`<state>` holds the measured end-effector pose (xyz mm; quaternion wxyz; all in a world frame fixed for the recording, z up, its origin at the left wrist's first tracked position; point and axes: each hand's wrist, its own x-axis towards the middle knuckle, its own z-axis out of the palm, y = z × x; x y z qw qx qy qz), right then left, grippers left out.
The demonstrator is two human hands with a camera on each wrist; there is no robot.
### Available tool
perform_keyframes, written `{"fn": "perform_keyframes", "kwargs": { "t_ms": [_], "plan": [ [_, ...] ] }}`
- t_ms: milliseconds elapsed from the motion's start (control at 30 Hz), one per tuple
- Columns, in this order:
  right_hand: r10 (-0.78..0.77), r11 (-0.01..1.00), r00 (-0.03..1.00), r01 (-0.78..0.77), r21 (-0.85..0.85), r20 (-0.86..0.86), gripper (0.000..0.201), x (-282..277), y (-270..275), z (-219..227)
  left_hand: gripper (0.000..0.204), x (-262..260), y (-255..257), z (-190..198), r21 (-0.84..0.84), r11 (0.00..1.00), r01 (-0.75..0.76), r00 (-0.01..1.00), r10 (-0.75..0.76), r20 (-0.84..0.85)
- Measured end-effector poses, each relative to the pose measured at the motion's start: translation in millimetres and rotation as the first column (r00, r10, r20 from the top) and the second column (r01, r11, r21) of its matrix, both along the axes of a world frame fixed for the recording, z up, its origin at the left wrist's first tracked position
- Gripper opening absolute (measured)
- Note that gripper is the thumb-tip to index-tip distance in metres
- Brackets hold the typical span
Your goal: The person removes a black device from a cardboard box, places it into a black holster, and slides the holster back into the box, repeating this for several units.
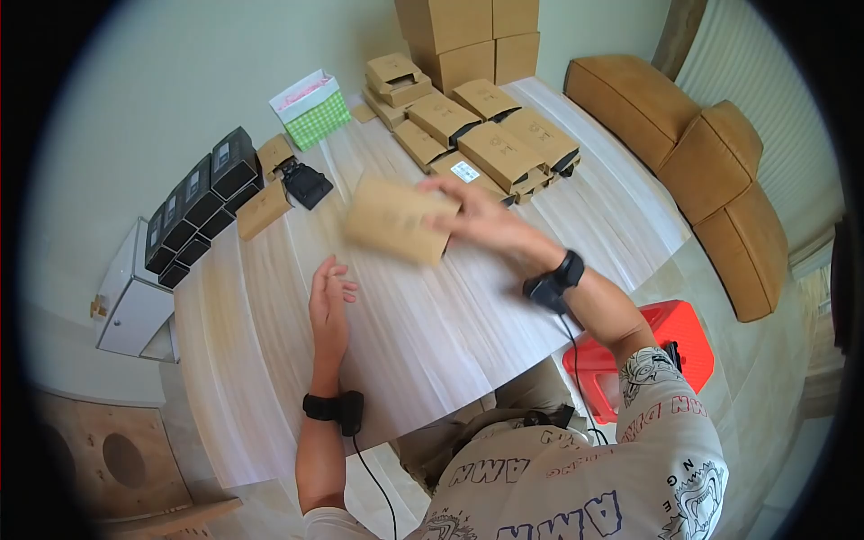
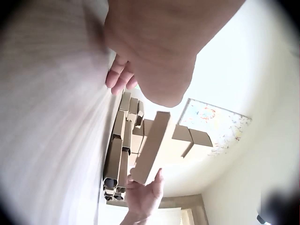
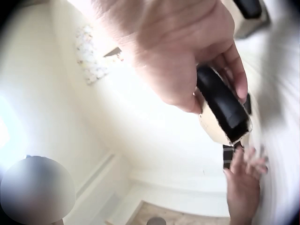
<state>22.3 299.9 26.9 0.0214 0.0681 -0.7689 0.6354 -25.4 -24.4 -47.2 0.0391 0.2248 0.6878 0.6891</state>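
Observation:
My right hand grips a small brown cardboard box by its near end, above the middle of the wooden table. The box looks blurred in the head view. In the right wrist view its end is open, and something black fills it between thumb and fingers. To the left of the box, my left hand is raised over the table with loosely bent fingers and nothing in it. The left wrist view shows the box tilted up in the right hand, apart from the left hand.
Several similar brown boxes lie stacked at the back right, before large cartons. Black boxes line the left edge. A black item sits beside an opened carton, near a green checked bag. A red stool stands at right.

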Motion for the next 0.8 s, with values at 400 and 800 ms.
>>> {"fn": "perform_keyframes", "kwargs": {
  "t_ms": [400, 800],
  "plan": [
    [-0.594, 0.54, 0.759, 0.622, 0.568, -0.267, 0.049, -114.2, 182.2, 19.1, 0.03, -15.1, -2.7, -25.2, -0.102, 0.992, -0.069, 0.995, 0.061, -0.077],
    [0.088, 0.756, 0.915, 0.196, 0.624, -0.393, 0.041, -63.1, -28.9, 9.9, 0.035, -14.6, -2.4, -22.2, -0.144, 0.988, -0.058, 0.995, 0.068, 0.066]
  ]
}}
